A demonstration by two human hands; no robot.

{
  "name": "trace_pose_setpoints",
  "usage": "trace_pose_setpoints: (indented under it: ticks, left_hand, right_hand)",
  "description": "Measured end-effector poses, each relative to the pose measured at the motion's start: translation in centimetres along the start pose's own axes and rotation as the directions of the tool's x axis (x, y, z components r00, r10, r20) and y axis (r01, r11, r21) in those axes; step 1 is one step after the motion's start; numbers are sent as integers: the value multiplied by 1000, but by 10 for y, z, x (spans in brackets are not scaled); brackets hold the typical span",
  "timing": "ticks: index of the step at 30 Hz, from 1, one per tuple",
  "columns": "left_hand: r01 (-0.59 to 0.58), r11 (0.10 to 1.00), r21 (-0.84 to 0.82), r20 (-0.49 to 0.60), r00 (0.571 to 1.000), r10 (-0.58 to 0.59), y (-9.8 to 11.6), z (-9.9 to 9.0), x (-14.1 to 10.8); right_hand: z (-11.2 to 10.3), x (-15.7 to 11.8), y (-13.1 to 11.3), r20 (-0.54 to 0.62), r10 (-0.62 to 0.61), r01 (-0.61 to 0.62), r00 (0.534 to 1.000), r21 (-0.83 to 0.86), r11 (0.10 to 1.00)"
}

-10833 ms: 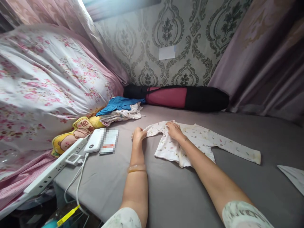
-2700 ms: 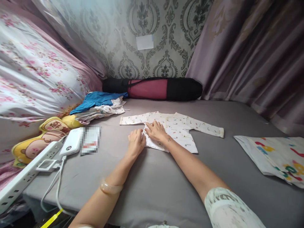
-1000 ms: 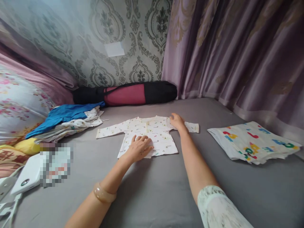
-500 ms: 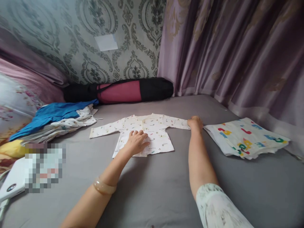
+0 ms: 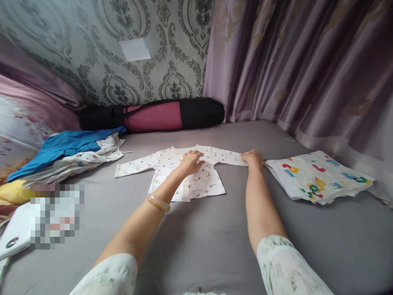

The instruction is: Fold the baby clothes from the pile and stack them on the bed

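A small white long-sleeved top (image 5: pixel 196 184) with a tiny print lies spread flat on the grey bed sheet (image 5: pixel 208 246), its sleeves stretched out to both sides. My left hand (image 5: pixel 192 162) rests on the upper chest of the top, fingers apart and holding nothing; a pale bangle circles that wrist. At the end of the right-hand sleeve, my right hand (image 5: pixel 253 157) has its fingers closed on the cuff. Part of the top's front is hidden under my left hand and forearm.
Folded white cloth with colourful letters (image 5: pixel 322 176) lies at the right. Blue and patterned clothes (image 5: pixel 70 149) are piled at the left, near a white device (image 5: pixel 18 229). A black and pink long bag (image 5: pixel 153 116) lies along the wall.
My left hand has slid up and to the right, from the middle of the top to its upper chest. My right hand stays at the cuff.
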State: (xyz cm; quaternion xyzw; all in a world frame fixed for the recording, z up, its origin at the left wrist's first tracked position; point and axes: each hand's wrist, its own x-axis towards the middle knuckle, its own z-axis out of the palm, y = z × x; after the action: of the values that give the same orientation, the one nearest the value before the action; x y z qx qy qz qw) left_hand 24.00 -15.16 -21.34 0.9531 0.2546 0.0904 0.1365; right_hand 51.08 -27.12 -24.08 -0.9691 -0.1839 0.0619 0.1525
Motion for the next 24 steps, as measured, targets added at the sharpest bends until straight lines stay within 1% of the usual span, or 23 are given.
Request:
trace_pose_setpoints:
  ticks: [2, 3, 5, 7, 9, 11, 13, 15, 16, 20, 24]
  left_hand:
    - [-51, 999, -16, 9, 999, 51, -2, 5, 19]
    - [-75, 997, -22, 16, 997, 75, -4, 8, 28]
    - [-121, 992, -32, 32, 992, 122, -6, 15, 43]
    - [-147, 988, -37, 51, 988, 149, -8, 21, 56]
    - [-142, 989, -29, 85, 986, 144, -8, 26, 65]
    - [-116, 993, -13, 135, 984, 117, -8, 30, 71]
    - [-73, 997, -6, 189, 979, 72, -8, 33, 74]
    - [-27, 1000, -11, 230, 973, 29, -8, 34, 75]
    - [-12, 1000, -16, 244, 970, 15, -8, 34, 75]
    - [8, 1000, -24, 279, 960, -1, -8, 28, 76]
    - [35, 999, -25, 300, 954, -26, -7, 25, 82]
  right_hand:
    - [-6, 4, -2, 69, 65, -70, 996, 68, 995]
    - [-9, 7, -3, 105, 58, -72, 993, 132, 989]
    - [-16, 12, -2, 139, -22, -15, 990, 261, 965]
    - [-22, 14, -1, 133, -88, 32, 987, 378, 925]
    - [-27, 14, -1, 109, -144, 67, 984, 522, 850]
    - [-33, 11, -4, 79, -188, 82, 979, 688, 721]
    - [-38, 6, -10, 65, -211, 77, 975, 794, 603]
    - [-43, 0, -17, 80, -227, 53, 971, 849, 525]
    - [-46, -4, -21, 95, -232, 35, 968, 865, 501]
    - [-55, -18, -37, 144, -240, -18, 960, 887, 461]
    - [-59, -29, -53, 170, -267, -45, 949, 907, 419]
